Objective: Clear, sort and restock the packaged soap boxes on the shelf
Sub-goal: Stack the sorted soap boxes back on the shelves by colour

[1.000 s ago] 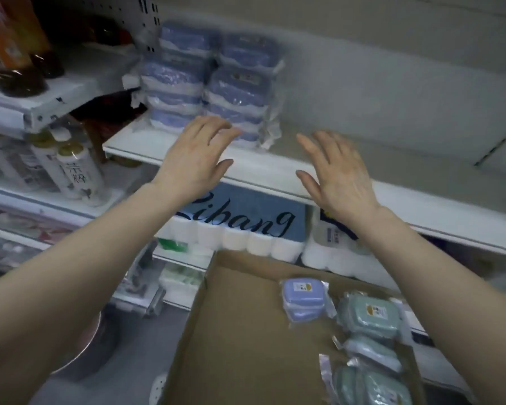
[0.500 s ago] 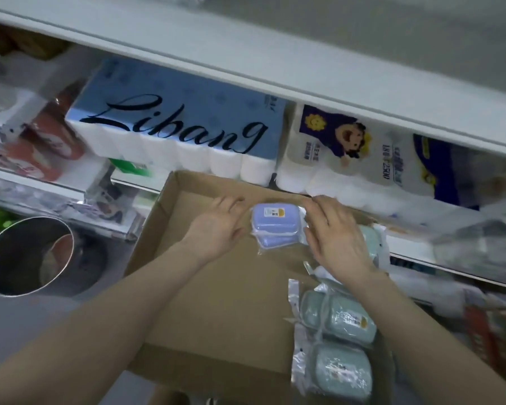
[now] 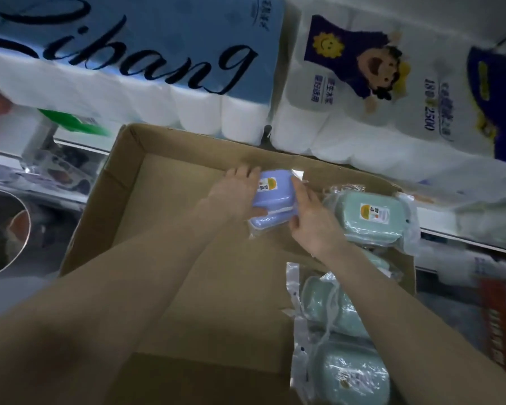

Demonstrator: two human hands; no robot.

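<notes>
A blue soap box point(image 3: 275, 194) in clear plastic wrap sits near the far wall of a shallow cardboard box point(image 3: 164, 229). My left hand point(image 3: 234, 194) grips its left side and my right hand point(image 3: 310, 220) grips its right side. Just right of it lies a green wrapped soap box point(image 3: 368, 217). More green wrapped soap boxes point(image 3: 345, 372) lie along the right side of the cardboard box, partly hidden by my right forearm.
Behind the cardboard box stand a blue pack of toilet rolls point(image 3: 146, 74) and a white pack with a cartoon figure point(image 3: 362, 92). A round metal bin point(image 3: 3, 232) is at the left, low down. Lower shelf edges point(image 3: 465, 244) run at the right.
My hands came down from the upper shelf into the cardboard box and closed on the blue soap box. The view has dropped and moved nearer to the box.
</notes>
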